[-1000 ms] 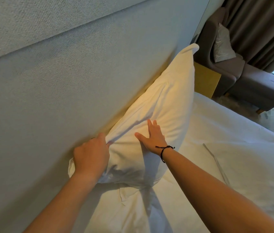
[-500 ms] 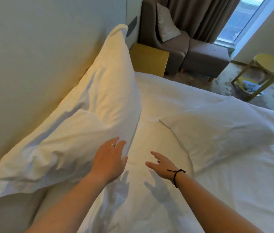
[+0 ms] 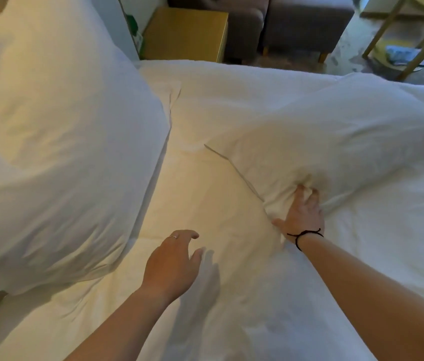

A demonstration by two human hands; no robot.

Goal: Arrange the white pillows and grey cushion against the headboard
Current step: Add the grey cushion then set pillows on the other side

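White cotton fills most of the view; one plump white pillow (image 3: pixel 57 157) stands propped up at the head end of the white-sheeted bed (image 3: pixel 231 295), apparently leaning on the headboard (only a pale sliver of that shows, at the upper left corner), so this first part of the job looks done. A second white pillow (image 3: pixel 335 142) lies flat on the bed, well apart from the propped pillow and on the side away from the headboard; the right hand (image 3: pixel 300 213) has its fingers closed into a bunch of that pillow's near corner, gripping the cloth, while the left hand (image 3: pixel 171 267) hovers open and empty over the sheet between the two pillows, touching neither. By my reckoning the task is under halfway; the flat pillow has yet to be lifted and set beside the propped one; the grey cushion is not in view anywhere on the bed, so it must still be fetched and placed.
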